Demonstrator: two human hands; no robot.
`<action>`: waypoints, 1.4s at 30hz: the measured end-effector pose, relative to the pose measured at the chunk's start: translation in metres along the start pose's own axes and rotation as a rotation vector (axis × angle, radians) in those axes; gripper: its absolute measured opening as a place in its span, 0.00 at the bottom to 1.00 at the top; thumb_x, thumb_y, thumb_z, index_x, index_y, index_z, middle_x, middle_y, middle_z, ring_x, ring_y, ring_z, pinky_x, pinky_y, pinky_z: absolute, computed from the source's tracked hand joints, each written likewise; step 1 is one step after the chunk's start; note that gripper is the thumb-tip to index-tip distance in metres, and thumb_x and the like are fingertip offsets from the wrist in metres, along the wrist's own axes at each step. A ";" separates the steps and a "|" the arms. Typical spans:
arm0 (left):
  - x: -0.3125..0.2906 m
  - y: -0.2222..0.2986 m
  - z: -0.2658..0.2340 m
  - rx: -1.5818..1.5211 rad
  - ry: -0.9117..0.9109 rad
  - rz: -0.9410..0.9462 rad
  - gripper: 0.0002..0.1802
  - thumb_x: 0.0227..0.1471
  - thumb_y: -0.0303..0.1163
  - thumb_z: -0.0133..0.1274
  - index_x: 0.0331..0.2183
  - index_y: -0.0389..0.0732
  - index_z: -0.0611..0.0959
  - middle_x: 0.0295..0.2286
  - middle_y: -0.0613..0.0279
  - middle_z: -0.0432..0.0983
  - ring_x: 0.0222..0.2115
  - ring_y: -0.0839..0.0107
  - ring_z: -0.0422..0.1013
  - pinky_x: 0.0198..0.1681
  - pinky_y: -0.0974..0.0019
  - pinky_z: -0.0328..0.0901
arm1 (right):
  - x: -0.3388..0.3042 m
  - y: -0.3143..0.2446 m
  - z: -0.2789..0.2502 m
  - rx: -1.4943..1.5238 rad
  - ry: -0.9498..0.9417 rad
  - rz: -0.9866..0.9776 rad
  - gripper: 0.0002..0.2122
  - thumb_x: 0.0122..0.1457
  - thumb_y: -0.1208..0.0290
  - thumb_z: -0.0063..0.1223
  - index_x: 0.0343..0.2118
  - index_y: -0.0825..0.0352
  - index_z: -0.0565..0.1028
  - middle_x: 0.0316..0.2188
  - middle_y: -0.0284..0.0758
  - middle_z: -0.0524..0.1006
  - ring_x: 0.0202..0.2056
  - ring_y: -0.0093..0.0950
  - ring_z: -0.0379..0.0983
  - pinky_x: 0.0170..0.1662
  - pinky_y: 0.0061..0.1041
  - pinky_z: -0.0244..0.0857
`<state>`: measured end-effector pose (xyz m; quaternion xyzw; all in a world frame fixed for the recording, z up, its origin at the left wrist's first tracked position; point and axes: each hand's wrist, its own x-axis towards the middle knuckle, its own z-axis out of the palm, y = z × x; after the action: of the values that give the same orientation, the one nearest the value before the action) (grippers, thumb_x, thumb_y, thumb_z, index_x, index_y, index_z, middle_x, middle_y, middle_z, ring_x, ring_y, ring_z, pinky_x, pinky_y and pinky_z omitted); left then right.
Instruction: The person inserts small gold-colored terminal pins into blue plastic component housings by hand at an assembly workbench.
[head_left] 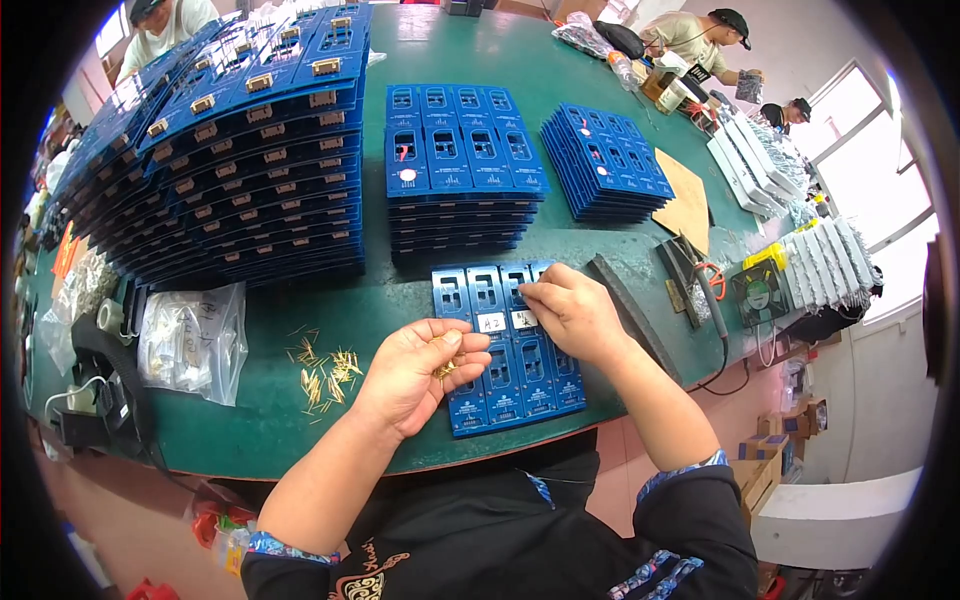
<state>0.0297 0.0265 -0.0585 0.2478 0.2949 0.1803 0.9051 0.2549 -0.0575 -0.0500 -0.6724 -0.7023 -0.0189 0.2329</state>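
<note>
A blue circuit board panel with several rectangular cut-outs lies flat at the table's near edge. Two small white labels sit across its middle. Over the panel's left side, my left hand is curled palm up around a few thin gold pins. My right hand is closed in a pinch at the panel's upper right part; whatever sits between those fingertips is too small to make out. Loose gold pins are scattered on the green table left of my left hand.
Tall stacks of blue boards rise at the left, with lower stacks behind the panel. A dark bar and a soldering iron lie at the right. A clear plastic bag rests at the left. Several people work beyond.
</note>
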 end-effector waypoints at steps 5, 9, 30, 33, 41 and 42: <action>0.001 -0.001 -0.003 0.022 -0.005 0.003 0.09 0.59 0.28 0.48 0.39 0.32 0.74 0.33 0.50 0.78 0.31 0.67 0.77 0.36 0.69 0.75 | -0.002 0.000 -0.001 -0.011 -0.016 0.002 0.04 0.51 0.72 0.56 0.30 0.63 0.79 0.26 0.34 0.73 0.30 0.35 0.73 0.31 0.32 0.68; 0.002 -0.002 -0.008 0.020 -0.024 0.000 0.10 0.59 0.32 0.49 0.37 0.33 0.75 0.30 0.54 0.78 0.28 0.70 0.77 0.32 0.72 0.74 | 0.000 -0.004 -0.001 -0.087 -0.048 -0.046 0.06 0.52 0.72 0.56 0.32 0.64 0.79 0.25 0.34 0.72 0.30 0.34 0.73 0.31 0.32 0.68; 0.004 -0.006 -0.009 0.055 -0.087 -0.018 0.16 0.61 0.42 0.46 0.32 0.38 0.77 0.23 0.62 0.77 0.21 0.74 0.74 0.24 0.76 0.68 | 0.019 -0.062 0.007 0.464 -0.008 -0.115 0.15 0.49 0.77 0.58 0.42 0.67 0.73 0.28 0.37 0.74 0.32 0.37 0.71 0.37 0.33 0.66; 0.002 -0.004 -0.008 0.072 -0.082 -0.022 0.16 0.61 0.42 0.47 0.32 0.38 0.77 0.23 0.62 0.77 0.21 0.74 0.74 0.24 0.76 0.68 | 0.019 -0.067 0.004 0.472 -0.006 -0.096 0.14 0.50 0.78 0.57 0.42 0.67 0.73 0.28 0.37 0.74 0.31 0.35 0.71 0.37 0.31 0.66; 0.000 -0.003 -0.004 0.078 -0.052 -0.015 0.14 0.60 0.38 0.48 0.32 0.37 0.77 0.23 0.61 0.77 0.21 0.75 0.73 0.24 0.76 0.67 | 0.010 -0.053 0.015 0.991 -0.147 0.325 0.11 0.57 0.76 0.54 0.43 0.69 0.74 0.31 0.31 0.73 0.32 0.18 0.70 0.37 0.20 0.66; 0.000 -0.003 -0.004 0.077 -0.045 -0.017 0.13 0.60 0.38 0.48 0.32 0.37 0.77 0.23 0.61 0.77 0.21 0.75 0.73 0.24 0.76 0.67 | 0.010 -0.053 0.014 0.991 -0.146 0.325 0.11 0.57 0.76 0.54 0.43 0.69 0.74 0.31 0.31 0.73 0.32 0.18 0.70 0.37 0.20 0.66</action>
<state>0.0275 0.0252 -0.0631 0.2838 0.2831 0.1557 0.9028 0.2001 -0.0484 -0.0437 -0.5815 -0.5282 0.3988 0.4732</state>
